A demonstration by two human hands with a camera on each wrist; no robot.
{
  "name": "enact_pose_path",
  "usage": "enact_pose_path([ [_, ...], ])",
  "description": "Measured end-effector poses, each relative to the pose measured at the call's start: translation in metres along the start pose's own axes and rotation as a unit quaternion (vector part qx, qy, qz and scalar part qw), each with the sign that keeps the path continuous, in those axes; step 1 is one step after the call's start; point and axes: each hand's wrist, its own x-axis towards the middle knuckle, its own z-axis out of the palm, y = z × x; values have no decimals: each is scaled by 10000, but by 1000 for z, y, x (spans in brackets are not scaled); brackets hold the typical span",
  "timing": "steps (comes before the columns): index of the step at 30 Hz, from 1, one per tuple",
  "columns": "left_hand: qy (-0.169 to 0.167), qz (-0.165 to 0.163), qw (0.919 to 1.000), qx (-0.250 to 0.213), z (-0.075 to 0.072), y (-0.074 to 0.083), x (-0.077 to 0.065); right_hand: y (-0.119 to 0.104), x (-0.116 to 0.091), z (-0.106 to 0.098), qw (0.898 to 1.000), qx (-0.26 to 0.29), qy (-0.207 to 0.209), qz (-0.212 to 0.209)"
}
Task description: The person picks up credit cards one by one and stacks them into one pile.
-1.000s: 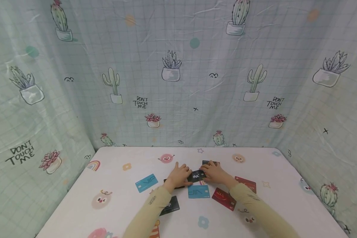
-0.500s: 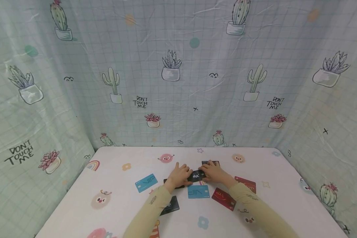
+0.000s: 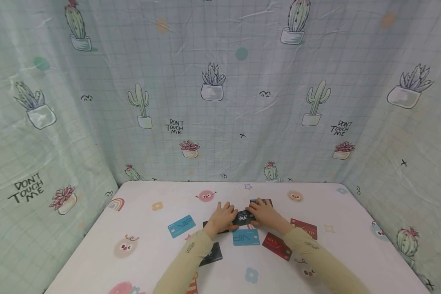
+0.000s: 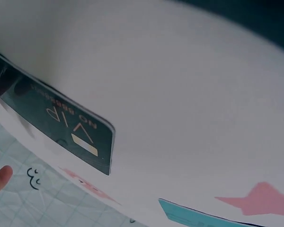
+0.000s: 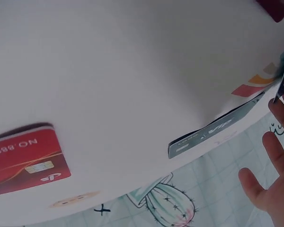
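The black card (image 3: 242,217) is held between the two hands, its left end pinched by the thumb and bent fingers of the left hand (image 3: 222,217), its right end gripped by the curled fingers of the right hand (image 3: 265,215). Whether it is lifted clear of the table (image 3: 147,232) cannot be told.

Beneath the left hand, a second black card (image 3: 205,226) is partly hidden; just beyond the right hand, a third black card (image 3: 268,201) is partly covered by fingers. Nearer the wearer, a blue card (image 3: 246,237) is laid, with a red card (image 3: 277,246) to its right. Another red card (image 3: 306,226) is overlapped by the right sleeve (image 3: 308,246), and a fourth black card (image 3: 213,254) by the left sleeve (image 3: 189,253). Farther left, another blue card (image 3: 181,226) is set at a slant. Behind, plants in pots are printed on the cloth (image 3: 191,53).

Compared with half a second earlier, the same grip is kept and the cards are left unmoved; only the head view is shifted slightly.
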Motion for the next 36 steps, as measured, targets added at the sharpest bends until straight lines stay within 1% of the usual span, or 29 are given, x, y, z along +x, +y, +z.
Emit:
enact_pose_path([
  [4, 8, -9, 10000, 18, 0, 1, 0, 1, 0, 3, 9999, -115, 29, -44],
  [11, -31, -74, 9999, 65, 2, 1, 1, 2, 0, 9, 9998, -92, 116, -120],
  [15, 35, -59, 9998, 162, 2, 1, 1, 3, -1, 9, 9992, 13, 325, -233],
  [16, 62, -54, 9998, 192, 2, 1, 1, 4, -1, 10, 9985, -13, 454, -300],
  [18, 95, -49, 9995, 282, 2, 0, 1, 4, -1, 10, 9977, 8, 569, -359],
  [22, 111, -56, 9991, 397, 2, 0, 1, 4, -1, 12, 9967, -22, 714, -393],
  [27, 209, -12, 9989, 413, 3, 0, 2, 4, 1, 14, 9989, -114, 403, -220],
  [30, 207, 10, 9987, 475, 4, 0, 3, 4, 0, 15, 9994, -127, 267, -171],
  [36, 149, -41, 9984, 539, 5, 1, 4, 5, -1, 14, 9990, -107, 393, -203],
])
